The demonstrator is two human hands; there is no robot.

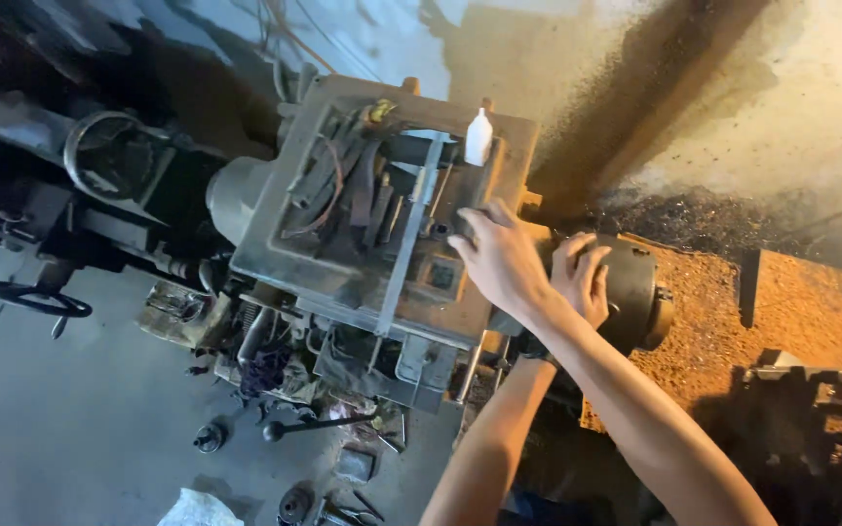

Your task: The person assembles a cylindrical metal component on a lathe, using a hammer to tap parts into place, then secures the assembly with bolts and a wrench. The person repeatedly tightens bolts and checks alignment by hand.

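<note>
The person's right hand [504, 258] lies flat on the near corner of the grey, box-shaped metal lathe headstock [343, 263]. Its fingers [475, 226] are spread and released, grasping nothing. The left hand [582, 278] crosses under the right forearm and lies over the dark round steel chuck [640, 292], which juts from the headstock's right end. The fingers curve against the chuck's rim, but whether they clench it or only rest on it cannot be told. The headstock's top is a shallow tray, with a small white plastic bottle [478, 136] upright at its far edge. A long flat steel bar [409, 234] lies across the tray among dark tools and straps. Right of the headstock, past the chuck, rust-brown metal shavings [733, 312] cover the lathe bed thickly, so cutting has evidently been done here. No workpiece shows in the chuck, though its face is turned away and partly hidden by the hand. Left of the headstock stands a black handwheel [36, 297], and below it loose parts lie on the grey concrete floor [80, 429]. As far as can be judged, the work is at a hands-on-the-chuck stage.
</note>
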